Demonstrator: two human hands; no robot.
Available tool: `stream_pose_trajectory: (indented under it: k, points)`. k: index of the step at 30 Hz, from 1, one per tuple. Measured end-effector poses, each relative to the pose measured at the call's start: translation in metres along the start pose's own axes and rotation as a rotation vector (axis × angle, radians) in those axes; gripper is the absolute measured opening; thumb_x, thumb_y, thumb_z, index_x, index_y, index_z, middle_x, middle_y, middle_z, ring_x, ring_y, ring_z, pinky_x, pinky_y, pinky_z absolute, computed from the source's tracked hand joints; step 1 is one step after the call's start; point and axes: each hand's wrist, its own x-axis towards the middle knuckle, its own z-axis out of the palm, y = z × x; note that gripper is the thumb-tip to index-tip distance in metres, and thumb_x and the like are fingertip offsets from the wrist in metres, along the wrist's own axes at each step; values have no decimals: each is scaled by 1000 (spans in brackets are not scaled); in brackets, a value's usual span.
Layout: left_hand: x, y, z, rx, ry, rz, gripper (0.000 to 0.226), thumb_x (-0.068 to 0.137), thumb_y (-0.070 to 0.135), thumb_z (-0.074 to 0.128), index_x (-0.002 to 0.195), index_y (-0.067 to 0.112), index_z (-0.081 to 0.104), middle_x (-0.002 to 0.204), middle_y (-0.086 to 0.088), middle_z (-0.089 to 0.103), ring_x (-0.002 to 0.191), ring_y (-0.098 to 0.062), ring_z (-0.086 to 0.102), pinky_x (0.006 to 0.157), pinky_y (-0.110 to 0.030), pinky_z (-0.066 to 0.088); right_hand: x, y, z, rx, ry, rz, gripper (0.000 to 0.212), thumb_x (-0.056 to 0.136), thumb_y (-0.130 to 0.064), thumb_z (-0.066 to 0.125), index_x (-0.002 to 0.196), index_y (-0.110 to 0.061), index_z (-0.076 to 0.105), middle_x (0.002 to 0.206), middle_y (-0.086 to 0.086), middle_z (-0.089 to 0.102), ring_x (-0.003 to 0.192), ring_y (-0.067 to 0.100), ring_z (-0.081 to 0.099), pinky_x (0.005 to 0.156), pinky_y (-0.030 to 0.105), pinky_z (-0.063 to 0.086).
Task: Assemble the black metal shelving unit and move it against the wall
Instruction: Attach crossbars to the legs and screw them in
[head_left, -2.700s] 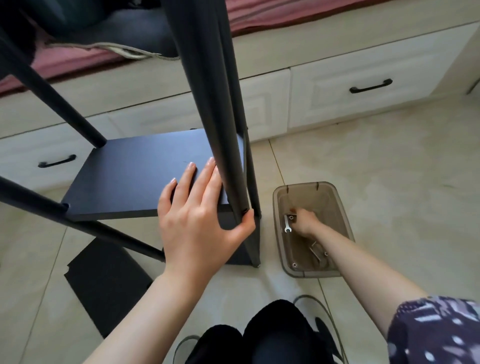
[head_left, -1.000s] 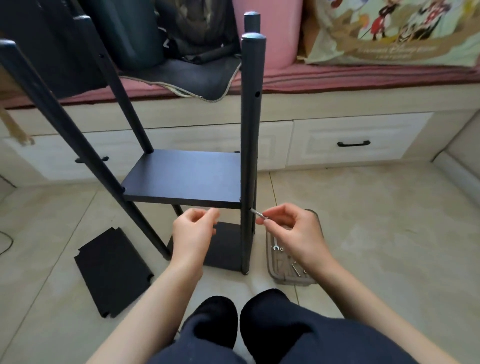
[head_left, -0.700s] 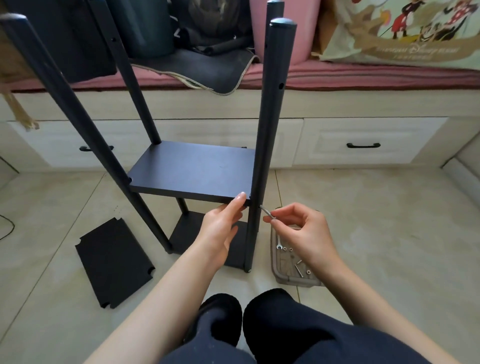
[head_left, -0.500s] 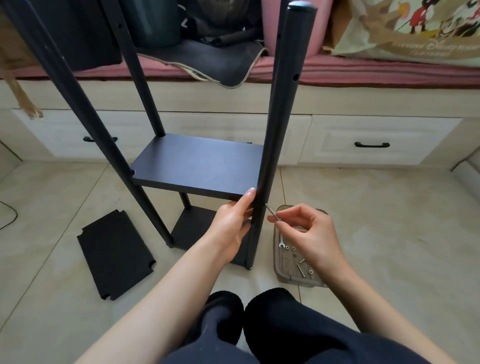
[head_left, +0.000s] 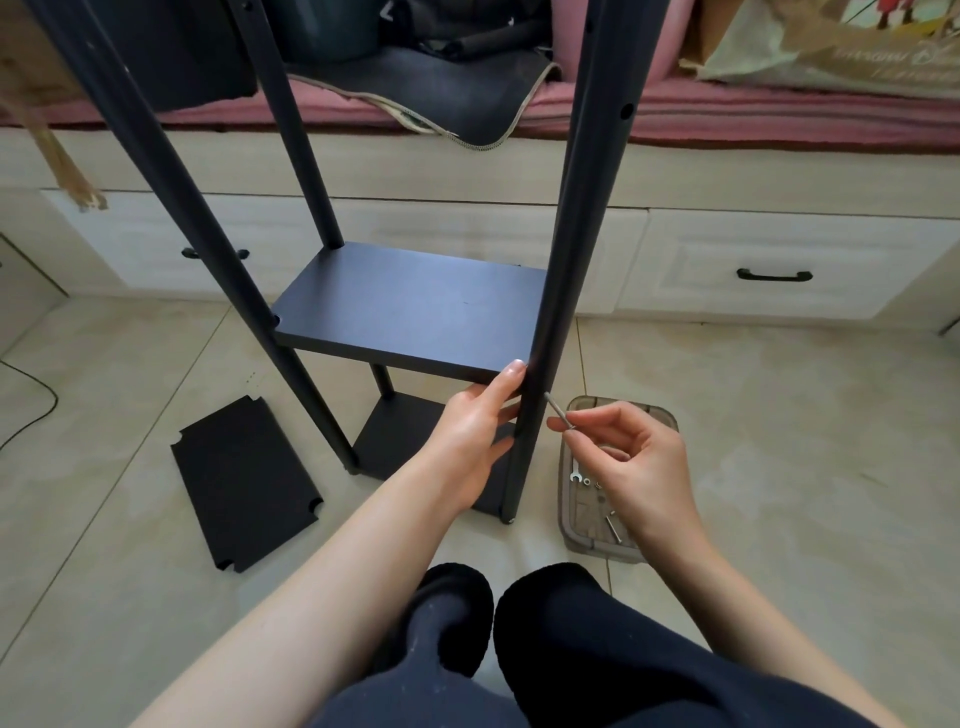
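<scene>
Right hand (head_left: 631, 460) is pinching a thin bolt (head_left: 558, 410) w/ its tip at the near-right post (head_left: 566, 270); left hand (head_left: 475, 431) is steadying the shelf (head_left: 410, 306) corner, fingers straight. Bolt's small, slippery; frame's stiff, prob. light — hold by the posts.

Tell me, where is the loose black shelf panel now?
In the head view, the loose shelf panel lies flat on the tiled floor, left of the shelving unit and the left hand.
</scene>
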Motion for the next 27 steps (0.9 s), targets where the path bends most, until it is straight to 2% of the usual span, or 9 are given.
stream_pose_trajectory:
  k: [4,9,16,20,23,27]
  points:
    - [0,0,0,15,-1,20,41,96,44,61,127,17,66,120,-1,73,122,-19,62,113,-46,41,2,1,0,38,9,14,28,89,-6,71,89,-34,73,92,-5,77,95,13,73,79,20,56]
    - [0,1,0,30,-23,36,34,98,44,59,120,19,69,111,3,76,115,-14,66,102,-33,48,4,1,4,75,4,13,26,89,-7,71,88,-34,73,93,-4,77,95,13,73,77,17,54]
    - [0,0,0,54,-10,25,32,98,46,59,115,22,70,112,4,76,119,-16,63,112,-39,40,8,3,9,75,19,3,23,90,-5,70,89,-28,73,93,-3,77,95,12,73,76,15,54]
    - [0,-2,-3,69,-31,11,35,98,49,57,118,24,70,113,7,76,119,-14,62,111,-39,36,10,4,12,66,23,-2,22,90,-7,70,88,-28,73,92,-3,77,94,12,73,75,15,54]
    - [-1,0,-4,62,-39,12,30,97,49,58,112,27,71,108,12,76,115,-8,63,108,-37,36,12,4,12,55,23,-3,20,90,-10,70,90,-29,72,93,-4,77,95,11,73,76,16,54]
    - [0,0,-5,44,-33,3,28,97,47,59,111,26,72,107,9,77,115,-9,63,106,-38,37,15,6,12,6,29,5,15,88,-17,74,92,-31,71,92,-5,77,93,10,73,77,18,55]
